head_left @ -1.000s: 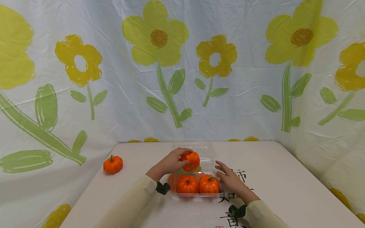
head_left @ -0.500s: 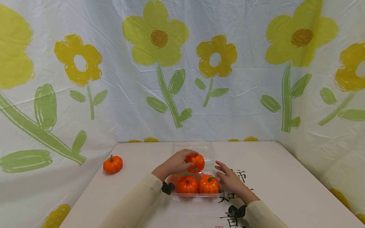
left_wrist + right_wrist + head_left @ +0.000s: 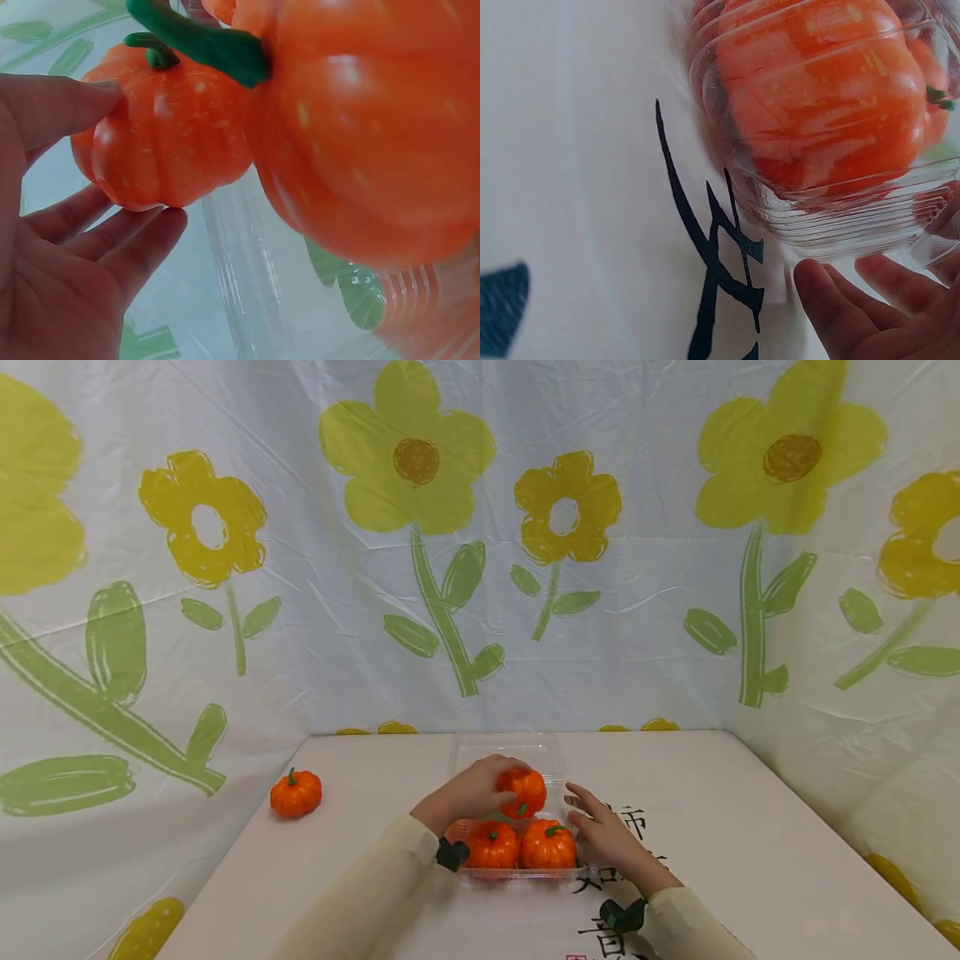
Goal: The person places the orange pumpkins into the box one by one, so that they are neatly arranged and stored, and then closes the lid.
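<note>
My left hand [image 3: 474, 791] grips a small orange toy pumpkin [image 3: 527, 792] with a green stem, raised over the back part of a clear plastic box [image 3: 517, 874]. In the left wrist view the thumb lies on the near side of this pumpkin [image 3: 165, 142], with fingertips beneath it. Two more pumpkins, one on the left [image 3: 492, 848] and one on the right [image 3: 549, 847], sit side by side along the box's front. Beside the box's right end is my right hand [image 3: 606, 837], fingers loosely spread and holding nothing. Whether its fingertips touch the plastic I cannot tell.
The box's clear lid [image 3: 510, 747] lies folded back behind it. Another pumpkin [image 3: 296, 794] stands at the table's left edge. Black brush characters [image 3: 633, 821] mark the pale tabletop [image 3: 720, 827] on the right. A flowered curtain [image 3: 630, 668] encloses the back and sides.
My left hand has moved to the right with the pumpkin and slightly down, toward the box's back right part. The right hand has stayed in place.
</note>
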A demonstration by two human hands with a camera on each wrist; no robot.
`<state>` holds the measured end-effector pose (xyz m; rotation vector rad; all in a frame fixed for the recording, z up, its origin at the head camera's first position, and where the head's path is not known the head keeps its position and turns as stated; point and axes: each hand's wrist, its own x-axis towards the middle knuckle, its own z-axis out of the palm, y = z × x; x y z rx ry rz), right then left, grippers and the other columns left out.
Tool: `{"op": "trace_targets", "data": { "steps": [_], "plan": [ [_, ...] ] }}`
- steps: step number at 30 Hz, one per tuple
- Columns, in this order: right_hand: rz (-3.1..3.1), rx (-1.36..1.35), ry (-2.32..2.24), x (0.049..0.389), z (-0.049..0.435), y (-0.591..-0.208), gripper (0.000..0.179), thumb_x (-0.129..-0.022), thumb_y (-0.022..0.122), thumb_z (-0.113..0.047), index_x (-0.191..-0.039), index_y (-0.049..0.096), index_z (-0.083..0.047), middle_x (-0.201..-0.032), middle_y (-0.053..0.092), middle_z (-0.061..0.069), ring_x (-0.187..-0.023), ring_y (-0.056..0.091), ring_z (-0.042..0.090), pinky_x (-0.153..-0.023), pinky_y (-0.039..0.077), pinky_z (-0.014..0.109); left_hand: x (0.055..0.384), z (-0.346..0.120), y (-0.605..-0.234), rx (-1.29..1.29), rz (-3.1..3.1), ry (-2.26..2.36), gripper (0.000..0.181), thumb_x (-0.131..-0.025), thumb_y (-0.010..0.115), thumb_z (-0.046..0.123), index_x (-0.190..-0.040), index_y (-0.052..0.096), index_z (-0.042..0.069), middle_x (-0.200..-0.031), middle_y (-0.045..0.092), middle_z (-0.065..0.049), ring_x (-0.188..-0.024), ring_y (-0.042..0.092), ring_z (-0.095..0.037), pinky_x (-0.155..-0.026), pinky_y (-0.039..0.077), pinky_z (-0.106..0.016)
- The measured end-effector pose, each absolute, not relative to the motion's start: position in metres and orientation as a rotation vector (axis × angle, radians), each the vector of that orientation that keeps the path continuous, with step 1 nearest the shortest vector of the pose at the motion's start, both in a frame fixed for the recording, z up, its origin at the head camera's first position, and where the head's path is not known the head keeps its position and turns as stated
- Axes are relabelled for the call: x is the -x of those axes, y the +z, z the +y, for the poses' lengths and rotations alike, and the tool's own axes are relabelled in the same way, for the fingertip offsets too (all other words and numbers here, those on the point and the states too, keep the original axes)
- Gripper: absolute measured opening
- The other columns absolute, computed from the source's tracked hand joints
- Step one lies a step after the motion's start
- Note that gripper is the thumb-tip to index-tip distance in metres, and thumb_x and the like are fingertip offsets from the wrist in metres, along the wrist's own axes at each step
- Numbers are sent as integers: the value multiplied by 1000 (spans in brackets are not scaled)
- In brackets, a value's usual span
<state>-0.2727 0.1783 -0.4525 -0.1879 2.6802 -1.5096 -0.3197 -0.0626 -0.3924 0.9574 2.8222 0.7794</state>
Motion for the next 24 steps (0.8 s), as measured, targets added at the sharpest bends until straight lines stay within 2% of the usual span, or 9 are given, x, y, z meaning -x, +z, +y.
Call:
{"op": "trace_targets", "data": {
  "steps": [7, 14, 24],
  "plan": [
    [2680, 192, -1520, 274, 178, -454, 53, -100, 49, -20, -151, 33, -18, -149, 43, 19, -116, 60, 35, -94, 51, 52, 318, -56, -390, -989, 2818, 732, 38, -93, 63, 20, -130, 57, 28, -135, 54, -2, -121, 53, -21, -103, 48, -42],
    [2678, 193, -1523, 273, 178, -454, 53, -100, 49, -19, -150, 33, -18, -149, 43, 19, -117, 59, 37, -94, 52, 53, 320, -50, -391, -1019, 2809, 714, 39, -91, 64, 18, -128, 59, 29, -132, 54, -1, -116, 54, -19, -100, 49, -37],
    [2651, 217, -1542, 272, 179, -452, 52, -101, 48, -23, -150, 33, -19, -150, 42, 19, -125, 52, 45, -94, 51, 55, 322, -38, -394, -944, 2803, 652, 41, -92, 64, 19, -131, 57, 31, -136, 53, -1, -120, 54, -20, -102, 49, -41]
  ]
}}
